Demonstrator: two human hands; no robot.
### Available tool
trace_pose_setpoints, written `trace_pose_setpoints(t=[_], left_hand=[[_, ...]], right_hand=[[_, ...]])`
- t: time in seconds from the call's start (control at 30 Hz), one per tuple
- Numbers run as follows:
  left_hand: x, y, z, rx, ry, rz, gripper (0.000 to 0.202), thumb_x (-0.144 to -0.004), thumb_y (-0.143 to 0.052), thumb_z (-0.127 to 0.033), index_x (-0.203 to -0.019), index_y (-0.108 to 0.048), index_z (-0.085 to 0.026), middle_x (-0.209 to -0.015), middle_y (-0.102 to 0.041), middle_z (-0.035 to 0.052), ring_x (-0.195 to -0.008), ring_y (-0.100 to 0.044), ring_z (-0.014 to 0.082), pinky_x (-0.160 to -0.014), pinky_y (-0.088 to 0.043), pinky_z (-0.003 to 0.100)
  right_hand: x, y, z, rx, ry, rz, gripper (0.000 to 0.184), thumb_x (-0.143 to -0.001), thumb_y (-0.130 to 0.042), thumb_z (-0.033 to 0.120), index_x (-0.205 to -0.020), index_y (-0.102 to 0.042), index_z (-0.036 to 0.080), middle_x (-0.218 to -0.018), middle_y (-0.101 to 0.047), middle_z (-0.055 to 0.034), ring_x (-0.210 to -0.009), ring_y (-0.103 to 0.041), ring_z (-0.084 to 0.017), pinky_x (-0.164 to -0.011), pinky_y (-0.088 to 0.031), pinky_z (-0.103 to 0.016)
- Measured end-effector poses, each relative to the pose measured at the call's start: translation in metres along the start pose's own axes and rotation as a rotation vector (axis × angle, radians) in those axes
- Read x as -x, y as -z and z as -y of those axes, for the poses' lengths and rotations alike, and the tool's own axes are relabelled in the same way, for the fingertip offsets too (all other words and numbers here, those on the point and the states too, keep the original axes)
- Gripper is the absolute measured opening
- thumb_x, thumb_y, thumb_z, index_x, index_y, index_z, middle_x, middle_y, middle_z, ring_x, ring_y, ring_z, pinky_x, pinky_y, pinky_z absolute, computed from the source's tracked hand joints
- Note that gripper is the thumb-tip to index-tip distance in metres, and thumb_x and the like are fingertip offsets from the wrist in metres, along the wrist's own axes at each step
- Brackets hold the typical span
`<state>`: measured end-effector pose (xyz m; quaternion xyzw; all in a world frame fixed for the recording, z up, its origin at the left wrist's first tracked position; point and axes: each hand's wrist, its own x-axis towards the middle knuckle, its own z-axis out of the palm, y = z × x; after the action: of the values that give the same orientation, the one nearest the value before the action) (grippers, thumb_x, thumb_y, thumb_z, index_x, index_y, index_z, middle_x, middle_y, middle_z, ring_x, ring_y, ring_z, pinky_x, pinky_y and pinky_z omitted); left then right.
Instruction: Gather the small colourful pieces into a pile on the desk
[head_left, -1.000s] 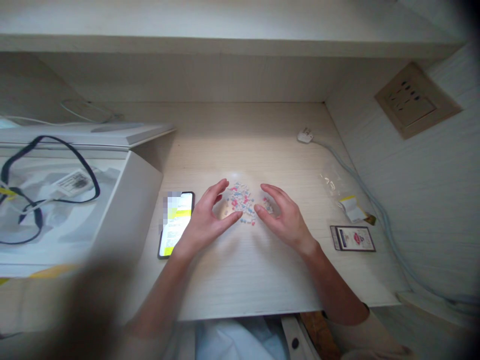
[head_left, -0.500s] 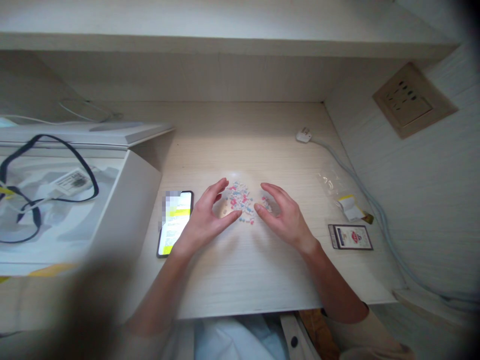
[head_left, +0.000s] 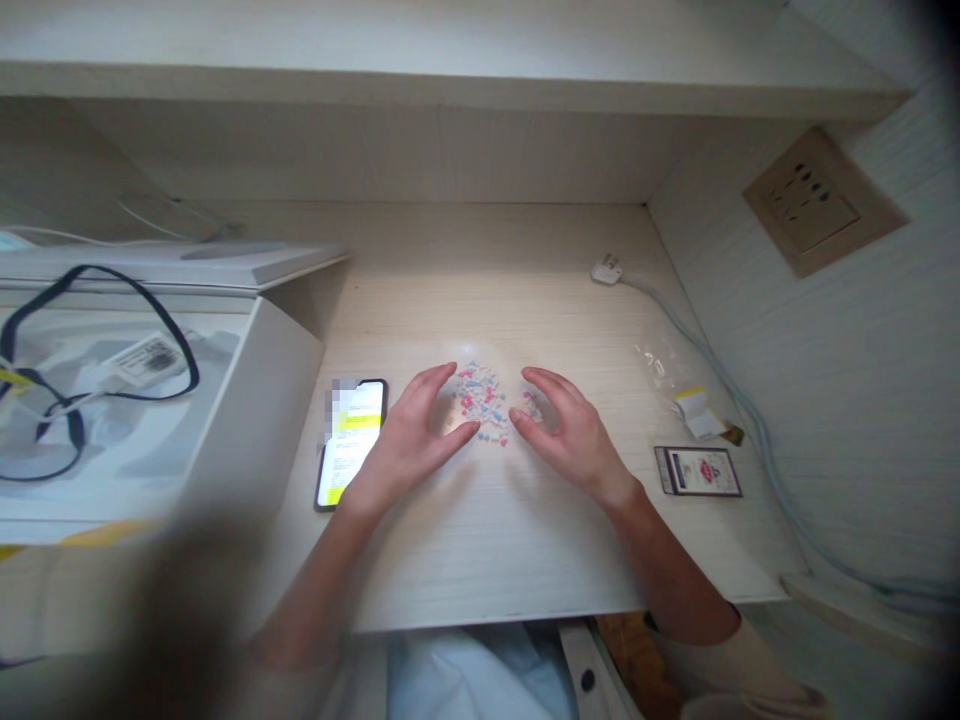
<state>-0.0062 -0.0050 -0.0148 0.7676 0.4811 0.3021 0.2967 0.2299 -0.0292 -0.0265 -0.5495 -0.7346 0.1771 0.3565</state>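
Head camera: left hand (head_left: 409,441) and right hand (head_left: 571,441) curved open, fingers spread, around pink-and-blue pieces (head_left: 481,402) on a pale wood-grain desk (head_left: 480,545), smartphone (head_left: 351,444) at nine o'clock, wall socket panel (head_left: 817,200) at two o'clock.

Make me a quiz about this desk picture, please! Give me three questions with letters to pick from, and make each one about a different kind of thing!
1. What lies just beside the left hand?
A) a smartphone
B) a mug
C) a ruler

2. What colours show in the little pile of pieces?
A) green and black
B) pink and blue
C) red and yellow

3. How is the right hand?
A) clenched in a fist
B) holding the smartphone
C) open, with curved fingers

Answers:
1. A, because it lies on that hand's outer side.
2. B, because pink and blue bits are easy to see.
3. C, because the fingers curve beside the pile.
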Motion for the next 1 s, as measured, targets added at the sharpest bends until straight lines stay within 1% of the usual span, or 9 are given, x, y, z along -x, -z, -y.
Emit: trace_pose_setpoints(t=[0.1,0.2,0.43,0.53,0.67,0.73,0.83,0.9,1.0], left_hand=[[0.004,0.002,0.0,-0.137,-0.053,0.072,0.057,-0.09,-0.067,-0.034,-0.142,-0.046,-0.023,-0.145,-0.052,0.0109,-0.137,-0.047,0.0267,-0.116,-0.039,0.048],[0.01,0.002,0.001,-0.18,-0.05,0.129,0.057,-0.093,-0.063,-0.035,-0.145,-0.043,-0.022,-0.148,-0.049,0.0117,-0.139,-0.045,0.0258,-0.118,-0.037,0.046],[0.02,0.003,0.006,-0.161,0.006,0.114,0.045,-0.093,-0.062,-0.036,-0.135,-0.054,-0.02,-0.137,-0.058,0.0106,-0.129,-0.053,0.025,-0.112,-0.043,0.044],[0.022,0.005,0.007,-0.163,0.013,0.124,0.038,-0.093,-0.062,-0.034,-0.128,-0.059,-0.02,-0.132,-0.06,0.0105,-0.124,-0.056,0.0248,-0.109,-0.045,0.044],[0.022,0.002,0.007,-0.159,0.008,0.136,0.03,-0.094,-0.061,-0.033,-0.12,-0.065,-0.02,-0.122,-0.065,0.0099,-0.115,-0.06,0.0245,-0.103,-0.049,0.043],[0.018,-0.002,0.005,-0.141,-0.024,0.151,0.025,-0.095,-0.059,-0.032,-0.116,-0.068,-0.021,-0.115,-0.067,0.0084,-0.111,-0.062,0.0238,-0.1,-0.05,0.042],[0.007,-0.012,-0.001,-0.143,-0.104,0.174,0.02,-0.096,-0.057,-0.029,-0.109,-0.071,-0.022,-0.109,-0.07,0.0075,-0.105,-0.063,0.0234,-0.094,-0.051,0.041],[-0.003,-0.022,-0.008,-0.174,-0.156,0.219,0.02,-0.097,-0.056,-0.028,-0.105,-0.073,-0.021,-0.106,-0.071,0.0074,-0.1,-0.064,0.0234,-0.092,-0.051,0.04],[-0.017,-0.037,-0.018,-0.259,-0.188,0.277,0.02,-0.096,-0.057,-0.027,-0.102,-0.074,-0.019,-0.101,-0.07,0.0095,-0.096,-0.064,0.0254,-0.089,-0.05,0.041]], right_hand=[[0.007,0.002,-0.006,0.071,0.062,0.054,0.048,-0.092,-0.061,0.042,-0.135,-0.056,0.021,-0.136,-0.062,-0.0143,-0.131,-0.055,-0.029,-0.111,-0.045,-0.054],[0.014,0.005,-0.013,0.118,0.071,0.094,0.049,-0.093,-0.061,0.042,-0.135,-0.056,0.018,-0.136,-0.062,-0.0161,-0.131,-0.055,-0.03,-0.111,-0.045,-0.053],[0.027,0.011,-0.022,0.173,0.003,0.096,0.043,-0.094,-0.058,0.041,-0.131,-0.06,0.02,-0.129,-0.066,-0.0135,-0.123,-0.059,-0.03,-0.104,-0.047,-0.053],[0.03,0.012,-0.022,0.194,-0.002,0.114,0.034,-0.094,-0.058,0.038,-0.123,-0.065,0.021,-0.123,-0.068,-0.0116,-0.117,-0.061,-0.029,-0.1,-0.048,-0.05],[0.03,0.013,-0.022,0.236,-0.01,0.137,0.023,-0.096,-0.056,0.034,-0.108,-0.071,0.021,-0.11,-0.072,-0.0093,-0.105,-0.064,-0.027,-0.091,-0.049,-0.046],[0.03,0.014,-0.023,0.252,-0.015,0.157,0.022,-0.097,-0.054,0.033,-0.102,-0.072,0.022,-0.105,-0.073,-0.0083,-0.101,-0.064,-0.027,-0.088,-0.049,-0.044],[0.03,0.016,-0.026,0.245,-0.019,0.167,0.022,-0.098,-0.054,0.033,-0.101,-0.073,0.022,-0.102,-0.073,-0.0077,-0.098,-0.065,-0.025,-0.087,-0.049,-0.043],[0.03,0.017,-0.029,0.226,-0.026,0.161,0.022,-0.098,-0.054,0.032,-0.101,-0.073,0.022,-0.101,-0.073,-0.0075,-0.097,-0.065,-0.025,-0.088,-0.05,-0.042],[0.029,0.019,-0.031,0.214,-0.032,0.158,0.022,-0.098,-0.054,0.032,-0.101,-0.073,0.022,-0.101,-0.073,-0.0073,-0.097,-0.065,-0.025,-0.088,-0.05,-0.042]])
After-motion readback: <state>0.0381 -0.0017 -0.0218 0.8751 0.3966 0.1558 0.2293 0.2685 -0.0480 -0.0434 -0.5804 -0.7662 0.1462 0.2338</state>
